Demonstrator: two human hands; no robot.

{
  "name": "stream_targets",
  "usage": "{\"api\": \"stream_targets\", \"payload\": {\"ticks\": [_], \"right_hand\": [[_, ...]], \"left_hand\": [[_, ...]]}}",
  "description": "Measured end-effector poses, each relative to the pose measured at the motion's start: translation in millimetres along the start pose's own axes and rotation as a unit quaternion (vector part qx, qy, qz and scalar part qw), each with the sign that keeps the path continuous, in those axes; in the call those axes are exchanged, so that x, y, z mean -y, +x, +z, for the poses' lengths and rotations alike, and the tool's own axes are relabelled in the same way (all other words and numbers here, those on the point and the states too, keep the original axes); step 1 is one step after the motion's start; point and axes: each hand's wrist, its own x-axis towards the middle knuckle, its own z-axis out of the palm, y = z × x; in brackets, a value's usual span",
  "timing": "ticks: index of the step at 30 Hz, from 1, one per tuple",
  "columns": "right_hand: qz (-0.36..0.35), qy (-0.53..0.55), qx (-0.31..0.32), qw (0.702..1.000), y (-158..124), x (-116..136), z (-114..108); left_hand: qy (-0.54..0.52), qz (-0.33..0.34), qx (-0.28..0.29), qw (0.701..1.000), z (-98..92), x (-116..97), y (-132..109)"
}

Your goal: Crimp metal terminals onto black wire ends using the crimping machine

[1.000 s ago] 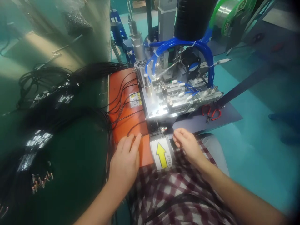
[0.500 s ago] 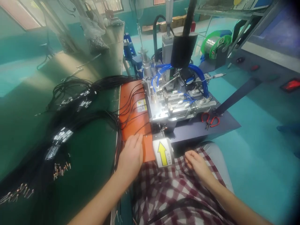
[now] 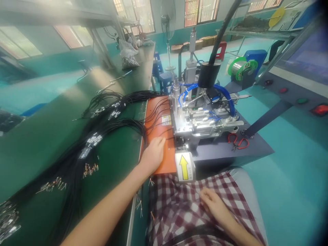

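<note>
My left hand (image 3: 154, 153) rests over the orange plate (image 3: 166, 160), its fingers closed at a thin black cable (image 3: 169, 138) that runs toward the machine; the fingertips are partly hidden. Over the checked apron (image 3: 179, 205), my right hand (image 3: 211, 201) is loosely curled, and nothing shows in it. Several black cables (image 3: 156, 112) cross the plate into the metal machine (image 3: 202, 119) with blue air tubes. At the plate's near right end is a white cover (image 3: 185, 166) with a yellow arrow. Bare wire ends (image 3: 151, 182) hang below my left wrist.
Long bundles of black cables (image 3: 102, 116) with shiny connectors cover the green table (image 3: 112, 191) to the left. Red-handled pliers (image 3: 237, 142) lie on the machine's dark base. A green wire spool (image 3: 241, 68) stands behind, and a panel with buttons (image 3: 302, 101) is at right.
The head view has shifted, showing more of the room's far side. My left hand has moved forward along the orange plate. My right hand has drawn back from beside the white cover, over the lap.
</note>
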Motion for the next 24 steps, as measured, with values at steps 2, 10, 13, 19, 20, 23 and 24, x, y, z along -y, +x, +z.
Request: {"api": "stream_targets", "payload": {"ticks": [2,10,13,19,20,23,24], "right_hand": [[0.004,-0.007,0.014,1.0,-2,-7,3],[0.004,-0.027,0.081,0.996,-11,-17,14],[-0.01,-0.038,0.1,0.994,-16,-10,23],[-0.076,-0.057,0.132,0.987,-26,32,48],[-0.084,-0.054,0.137,0.986,-27,41,53],[-0.097,-0.035,0.142,0.985,-25,65,71],[-0.096,-0.023,0.146,0.984,-23,72,76]], "left_hand": [[-0.003,-0.001,-0.002,1.0,0.7,0,0],[-0.016,-0.002,-0.002,1.0,0.1,2,1],[-0.024,0.003,-0.001,1.0,-2.0,1,2],[-0.05,0.016,0.011,0.999,-6.0,1,7],[-0.054,0.018,0.016,0.998,-7.0,2,8],[-0.062,0.025,0.039,0.997,-11.2,4,10],[-0.063,0.026,0.046,0.997,-12.8,5,11]]}}
